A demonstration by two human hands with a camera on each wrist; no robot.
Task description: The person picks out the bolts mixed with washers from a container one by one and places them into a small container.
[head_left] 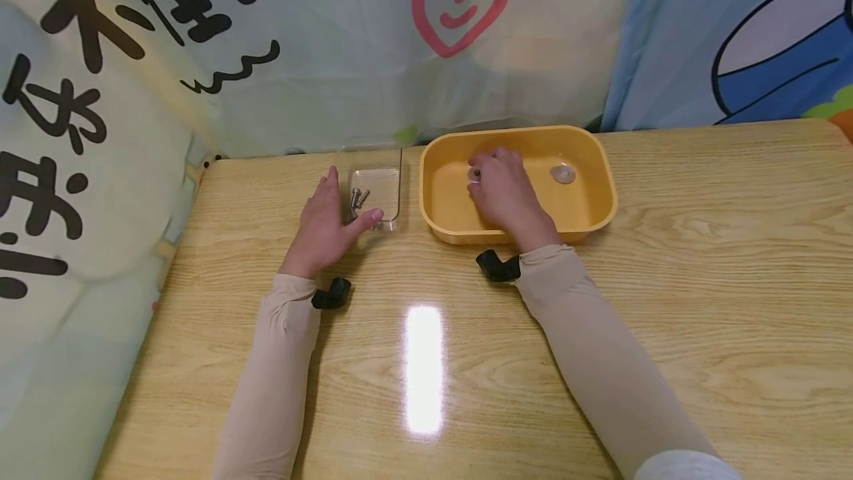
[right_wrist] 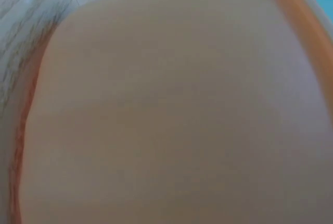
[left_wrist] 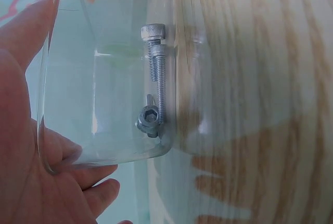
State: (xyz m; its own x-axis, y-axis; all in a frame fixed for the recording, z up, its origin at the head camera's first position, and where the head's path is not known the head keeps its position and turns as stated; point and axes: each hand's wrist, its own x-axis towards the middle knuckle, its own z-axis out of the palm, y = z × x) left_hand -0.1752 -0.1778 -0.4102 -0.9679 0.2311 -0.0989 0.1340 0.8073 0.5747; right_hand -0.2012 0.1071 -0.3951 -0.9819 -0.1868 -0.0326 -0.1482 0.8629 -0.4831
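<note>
My left hand (head_left: pixel 321 224) rests against the near left corner of a clear plastic box (head_left: pixel 398 184), fingers along its left side and thumb across its front. Several socket-head bolts (left_wrist: pixel 160 81) lie on the box floor. Inside a yellow tub (head_left: pixel 433 217), my right hand (head_left: pixel 503 187) has its thumb and fingertips around a small round translucent piece (head_left: pixel 474 174) with a dark centre, partly hidden by the fingers. Another round translucent disc (head_left: pixel 563 173) lies to its right on the tub floor. The tub's wall (right_wrist: pixel 171 104) fills the right wrist view and hides the fingers.
The clear box and the tub stand side by side at the back of a wooden table (head_left: pixel 700 258). Close behind them hangs a printed curtain (head_left: pixel 346 87), which also runs down the left side.
</note>
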